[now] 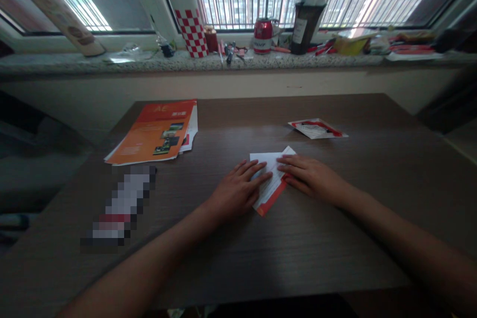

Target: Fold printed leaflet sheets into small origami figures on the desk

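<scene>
On the dark wooden table lies a folded sheet of white paper (266, 186) with an orange-red strip along its lower right edge. A small corner sticks up past its top edge at the right. My left hand (240, 189) rests on the paper's left side, fingers stretched out and apart. From the right, my right hand (311, 176) lies over the paper's right edge with its fingers extended. Both hands touch the sheet and cover parts of it. Farther back sits a second folded paper (318, 129), white with red and black bands, apart from both hands.
An orange booklet (149, 131) lies over other papers at the back left. Nearer me is a blurred-out oblong object (122, 206). Along the stone windowsill (149, 67) stand a checkered bottle (192, 30), a red can (263, 37) and a dark drink cup (303, 27).
</scene>
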{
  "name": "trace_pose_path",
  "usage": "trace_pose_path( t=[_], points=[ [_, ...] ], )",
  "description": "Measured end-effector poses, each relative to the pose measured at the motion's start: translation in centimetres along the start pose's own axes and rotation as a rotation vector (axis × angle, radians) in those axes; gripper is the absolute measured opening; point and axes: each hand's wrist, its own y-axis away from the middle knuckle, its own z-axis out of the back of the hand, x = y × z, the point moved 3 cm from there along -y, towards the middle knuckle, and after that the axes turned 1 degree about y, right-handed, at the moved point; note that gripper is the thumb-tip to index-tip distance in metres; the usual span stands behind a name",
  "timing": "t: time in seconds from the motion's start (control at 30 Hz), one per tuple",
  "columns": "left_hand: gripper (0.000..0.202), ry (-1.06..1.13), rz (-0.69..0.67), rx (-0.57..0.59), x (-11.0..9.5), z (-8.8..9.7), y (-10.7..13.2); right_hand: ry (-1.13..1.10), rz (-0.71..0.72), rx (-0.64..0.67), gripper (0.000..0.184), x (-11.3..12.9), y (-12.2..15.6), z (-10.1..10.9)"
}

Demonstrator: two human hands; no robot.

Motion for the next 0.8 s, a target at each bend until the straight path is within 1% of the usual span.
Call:
trace_pose_path(
  t=[0.2,0.27,0.37,0.47,0.57,0.8],
  points=[
    [0.052,-0.029,0.022,-0.028,0.9,1.0,0.1,-0.043,-0.014,0.008,0.038,-0.4,-0.3,-0.5],
    [0.050,-0.056,0.028,-0.026,0.9,1.3,0.2,-0.060,-0.007,0.005,0.038,-0.5,-0.1,-0.5],
    [0.041,-0.061,0.047,-0.027,0.8,1.7,0.4,-0.072,0.009,0.004,0.037,-0.6,0.2,-0.5],
    [0.047,-0.038,0.059,-0.023,0.7,1.7,0.4,-0.086,-0.006,0.002,0.035,-0.7,0.4,-0.6],
    [0.046,-0.013,0.056,-0.025,0.8,1.6,0.4,-0.092,-0.038,-0.012,0.036,-0.7,0.4,-0.7],
    [0.047,0.006,0.054,-0.028,1.0,1.8,0.4,-0.086,0.019,-0.001,0.035,-0.9,0.2,-0.6]
  ],
)
